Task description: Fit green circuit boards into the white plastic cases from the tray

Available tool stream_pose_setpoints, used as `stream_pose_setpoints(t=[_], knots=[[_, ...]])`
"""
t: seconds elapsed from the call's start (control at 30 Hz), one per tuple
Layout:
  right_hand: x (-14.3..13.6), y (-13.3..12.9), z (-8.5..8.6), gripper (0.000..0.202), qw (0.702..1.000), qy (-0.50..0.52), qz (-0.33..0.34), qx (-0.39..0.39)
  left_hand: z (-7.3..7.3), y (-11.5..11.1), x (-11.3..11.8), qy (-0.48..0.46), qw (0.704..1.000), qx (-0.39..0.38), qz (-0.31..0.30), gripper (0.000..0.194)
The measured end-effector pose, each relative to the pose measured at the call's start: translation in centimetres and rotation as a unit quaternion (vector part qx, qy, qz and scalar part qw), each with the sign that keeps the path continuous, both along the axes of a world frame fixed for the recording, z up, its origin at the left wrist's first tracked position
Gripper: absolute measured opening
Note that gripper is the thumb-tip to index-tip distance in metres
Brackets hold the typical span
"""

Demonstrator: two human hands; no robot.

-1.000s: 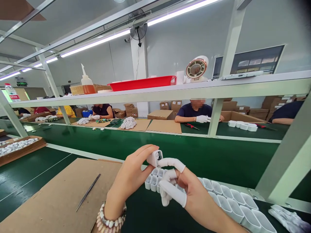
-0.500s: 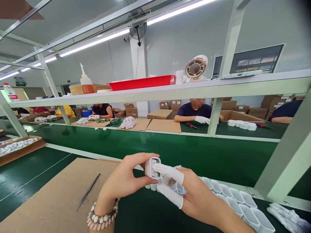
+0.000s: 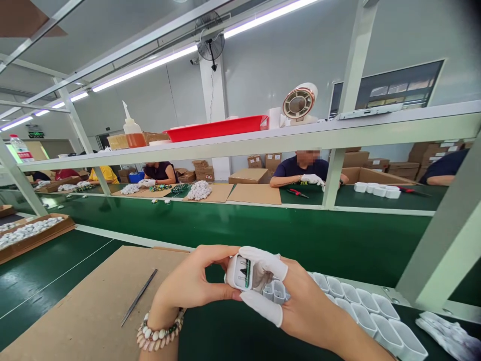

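Note:
A small white housing [image 3: 239, 273] with its open end facing me shows a green circuit board edge and metal parts inside. My left hand [image 3: 195, 276] pinches it between thumb and fingers. My right hand [image 3: 289, 291] wears white finger covers on thumb and index finger, which touch the housing's right side at top and bottom. Small whitish parts [image 3: 276, 291] are tucked in the right palm. Beyond the right forearm stand rows of open white housings [image 3: 372, 311]. Thin metal tweezers [image 3: 139, 298] lie on brown cardboard [image 3: 86, 301] at the left.
A crumpled white glove [image 3: 449, 333] lies at the right by a metal post [image 3: 443, 220]. A shelf [image 3: 225, 149] crosses above the green belt [image 3: 180, 215]. At the left sits a cardboard tray of white parts [image 3: 33, 235]. Across the belt, a gloved person [image 3: 296, 173] works.
The right index finger has moved off the housing's opening to its upper right edge. The housing has turned, so its inside shows more. The view has shifted slightly.

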State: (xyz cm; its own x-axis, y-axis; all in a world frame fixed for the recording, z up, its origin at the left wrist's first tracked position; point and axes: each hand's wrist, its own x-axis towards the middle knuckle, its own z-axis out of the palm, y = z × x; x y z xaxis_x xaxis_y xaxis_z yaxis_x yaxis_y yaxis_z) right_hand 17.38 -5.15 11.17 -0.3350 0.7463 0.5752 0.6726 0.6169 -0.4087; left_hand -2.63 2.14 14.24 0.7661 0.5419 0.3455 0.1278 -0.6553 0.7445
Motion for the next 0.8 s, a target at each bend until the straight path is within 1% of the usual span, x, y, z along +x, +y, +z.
stream_pose_setpoints(t=[0.07, 0.13, 0.23, 0.3, 0.37, 0.43, 0.5, 0.53, 0.6, 0.7, 0.8], knots=[[-0.1, 0.2, 0.0, 0.054, 1.0, 0.013, -0.007, -0.015, -0.1, 0.1, 0.3, 0.005, 1.0, 0.004, 0.018, 0.047], [-0.2, 0.4, 0.0, 0.056, 0.999, 0.025, -0.02, -0.04, -0.5, 0.3, 0.7, 0.012, 0.999, 0.003, 0.033, 0.048], [-0.1, 1.0, 0.0, 0.052, 0.993, 0.061, -0.032, -0.099, -1.2, 0.9, 1.3, 0.028, 0.998, 0.006, 0.053, 0.061], [0.5, 1.7, 0.0, 0.05, 0.986, 0.099, -0.027, -0.133, -1.7, 1.3, 1.3, 0.039, 0.996, 0.019, 0.078, 0.069], [1.7, 2.9, -0.1, 0.048, 0.981, 0.112, -0.04, -0.153, -1.8, 1.5, 0.9, 0.061, 0.991, 0.04, 0.113, 0.069], [3.4, 4.4, -0.3, 0.046, 0.979, 0.076, -0.09, -0.167, -1.4, 1.2, 0.3, 0.096, 0.982, 0.071, 0.147, 0.061], [5.3, 6.2, -0.9, 0.045, 0.968, -0.013, -0.17, -0.184, -0.6, 0.4, -0.4, 0.127, 0.972, 0.102, 0.166, 0.046], [6.3, 7.1, -1.3, 0.045, 0.952, -0.077, -0.22, -0.199, -0.2, -0.3, -0.8, 0.136, 0.97, 0.116, 0.168, 0.039], [7.9, 8.7, -2.5, 0.037, 0.927, -0.127, -0.274, -0.225, 0.6, -1.8, -1.4, 0.149, 0.967, 0.138, 0.155, 0.027], [9.4, 10.4, -4.4, 0.028, 0.892, -0.173, -0.329, -0.257, 1.5, -4.1, -2.3, 0.16, 0.962, 0.182, 0.126, 0.02], [10.0, 11.3, -5.9, 0.031, 0.863, -0.206, -0.363, -0.285, 1.8, -5.8, -3.2, 0.16, 0.953, 0.234, 0.111, 0.018]])
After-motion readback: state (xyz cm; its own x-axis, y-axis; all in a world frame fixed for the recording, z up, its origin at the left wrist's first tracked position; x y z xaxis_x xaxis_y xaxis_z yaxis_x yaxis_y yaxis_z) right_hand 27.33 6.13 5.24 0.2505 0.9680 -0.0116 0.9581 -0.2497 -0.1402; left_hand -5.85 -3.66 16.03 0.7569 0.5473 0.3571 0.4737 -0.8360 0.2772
